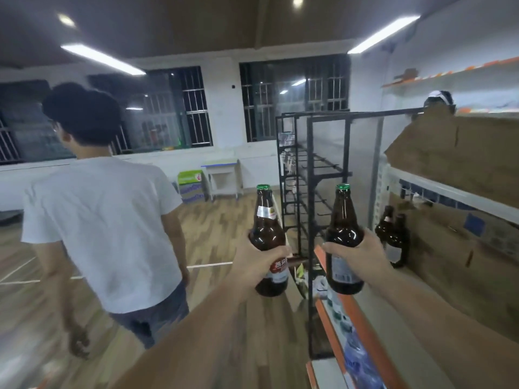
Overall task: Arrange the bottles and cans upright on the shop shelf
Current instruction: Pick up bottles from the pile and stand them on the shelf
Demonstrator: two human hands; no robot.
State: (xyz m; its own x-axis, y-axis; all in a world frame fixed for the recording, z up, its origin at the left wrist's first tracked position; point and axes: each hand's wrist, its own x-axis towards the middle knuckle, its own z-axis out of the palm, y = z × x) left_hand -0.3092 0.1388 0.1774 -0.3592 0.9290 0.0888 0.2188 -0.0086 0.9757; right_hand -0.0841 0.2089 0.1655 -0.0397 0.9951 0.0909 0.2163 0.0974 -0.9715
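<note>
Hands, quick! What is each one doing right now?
Left hand: closed round the red-label bottle, held upright.
Right hand: closed round the pale-label bottle, held upright.

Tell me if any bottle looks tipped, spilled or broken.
Nothing stands out. The left hand and right hand hold green-capped brown glass bottles upright; two brown bottles on the orange-edged shelf stand upright.
</note>
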